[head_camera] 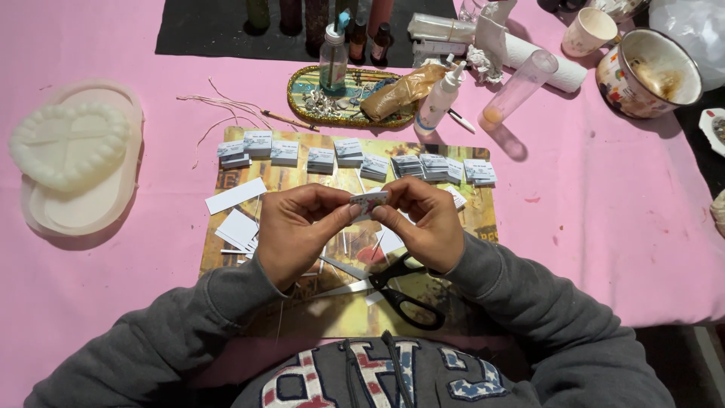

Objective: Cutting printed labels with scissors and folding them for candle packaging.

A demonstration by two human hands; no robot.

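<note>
Left hand point(293, 230): grip pinched shut on the left end of a small folded card point(368, 199).
Right hand point(423, 223): fingertips closed on the card's right end.
Card: held between both hands, above the yellow mat point(483, 219).
Scissors point(396, 291): black-handled, on the mat just below the hands.
Row of cards point(355, 159): along the mat's far edge.
Bench point(604, 211): pink cloth.

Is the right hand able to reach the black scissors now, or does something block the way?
Probably yes. The scissors lie open on the mat just below the right hand, with nothing over the handles. But both hands pinch a small folded card, so the right must let go first.
</note>
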